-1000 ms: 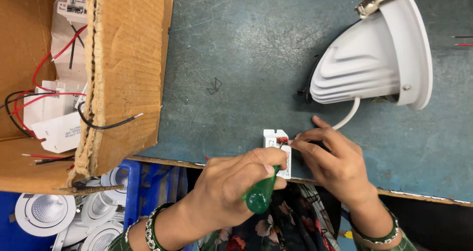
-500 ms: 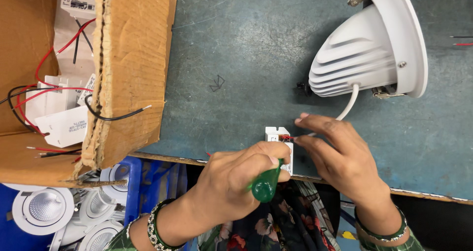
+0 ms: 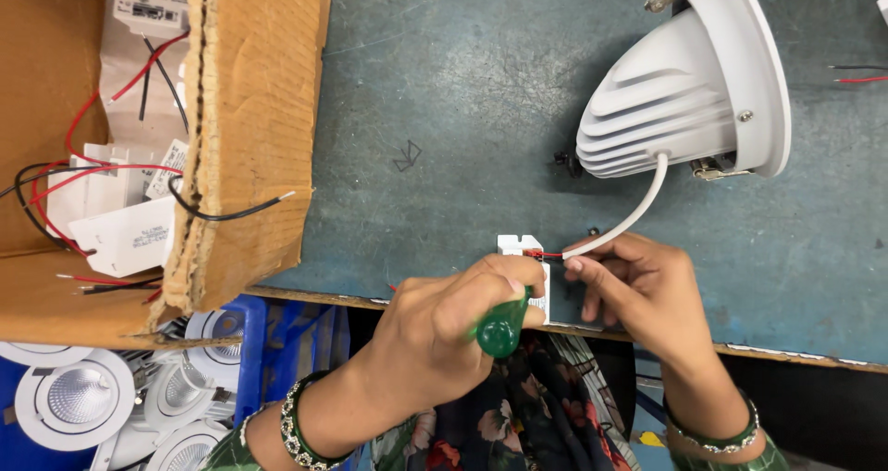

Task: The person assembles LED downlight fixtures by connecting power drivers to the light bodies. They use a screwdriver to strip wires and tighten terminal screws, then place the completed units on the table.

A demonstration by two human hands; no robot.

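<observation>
Since a moment ago the right hand [image 3: 647,291] has slid closer, pinching the red wire [image 3: 546,254] at the small white box [image 3: 523,249] on the tabletop [image 3: 444,92]. The left hand [image 3: 453,318] grips a green-handled screwdriver [image 3: 501,328] there, seemingly fastening the wire from the white lamp [image 3: 689,87]; that needs steady holding.

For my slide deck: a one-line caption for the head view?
Left hand grips green-handled screwdriver at white terminal block; right hand steadies lamp cable.
</observation>
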